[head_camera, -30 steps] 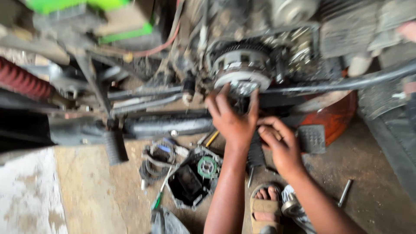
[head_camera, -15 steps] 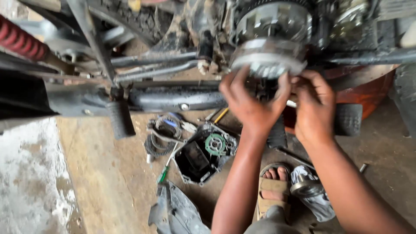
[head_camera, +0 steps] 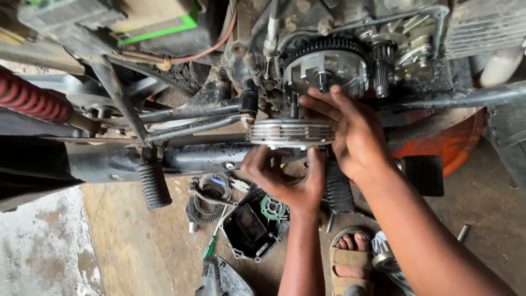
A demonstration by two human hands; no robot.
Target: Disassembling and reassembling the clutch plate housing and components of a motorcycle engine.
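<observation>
Engine cover [head_camera: 253, 225] lies off on the floor below the clutch basket [head_camera: 323, 63]. Clutch plate pack [head_camera: 291, 131] sits just under the basket, not yet seated; left hand [head_camera: 282, 178] cups it from beneath, right hand [head_camera: 350, 129] grips its side w/ fingers curled. 2 hands on.

Both forearms are bare, with no sleeves or gloves. Left hand [head_camera: 285, 178] and right hand [head_camera: 350, 134] carry no rings. One foot wears a tan strapped sandal [head_camera: 350, 263].

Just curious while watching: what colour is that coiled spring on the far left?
Red. The coiled spring shows clearly at the left edge of the head view.
</observation>
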